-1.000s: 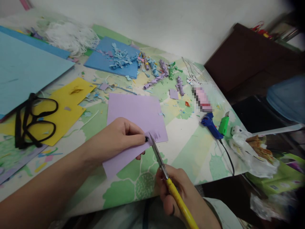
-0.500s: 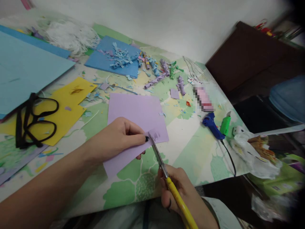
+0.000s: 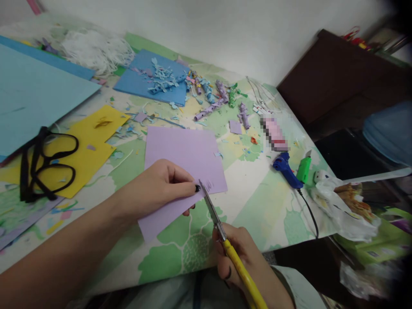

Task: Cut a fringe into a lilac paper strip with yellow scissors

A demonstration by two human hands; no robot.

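Observation:
A piece of purple paper (image 3: 162, 221) is pinched between the thumb and fingers of my left hand (image 3: 164, 184). My right hand (image 3: 240, 253) is wrapped round scissors (image 3: 214, 212) with yellow handles, whose blades point up and left. The blade tips lie at the edge of the held paper, beside my left thumb. Beneath, a larger purple sheet (image 3: 183, 146) lies flat on the table, with small dark marks near its lower right corner. Part of the held paper is hidden behind my left fingers.
Black glasses (image 3: 40, 167) rest on yellow paper (image 3: 93, 159) at the left. Blue sheets (image 3: 41, 90), white string (image 3: 96, 49) and rolled paper pieces (image 3: 209, 109) lie farther back. At the right are a blue glue gun (image 3: 286, 169), a green cutter (image 3: 303, 171) and a plastic bag (image 3: 334, 210).
The scissor blades look slightly more closed. Both hands keep nearly the same place, and the whole view has shifted very slightly.

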